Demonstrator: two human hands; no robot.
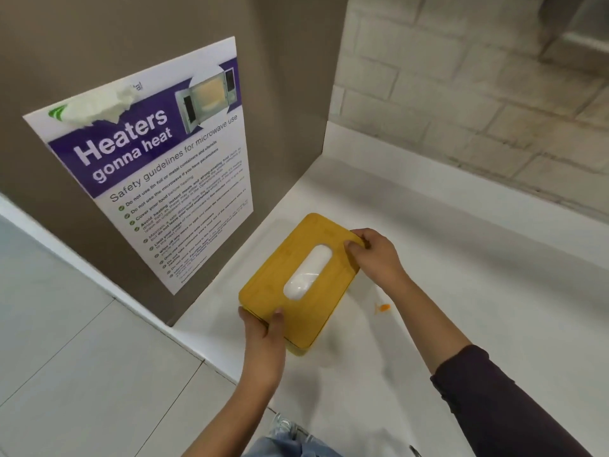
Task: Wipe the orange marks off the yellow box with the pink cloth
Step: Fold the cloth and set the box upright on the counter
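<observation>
1. The yellow box sits on the white desk at about 6 o'clock in your view, just in front of the wall with the microwave poster, its long axis running from 7 o'clock to 1 o'clock.
2. Your left hand is clamped on the near short end, thumb on the lid; your right hand is closed on the far end at 1 o'clock, fingers curled over the edge.
3. Expect a rigid, light thing: it looks like a tissue box with a hard, flat lid that will not give under your fingers. The smooth finish may be slippery, so taking it by the two short ends, as you do now, seems the safest hold.
4. The lid appears to be a separate piece; judge that it could lift off if you pull on the top alone.
5. Looks: mustard-yellow, rounded corners, a white oval opening in the middle of the lid.
6. No orange marks show on the top. An orange smear lies on the desk at 3 o'clock of the box.
7. The pink cloth is not in view.
</observation>
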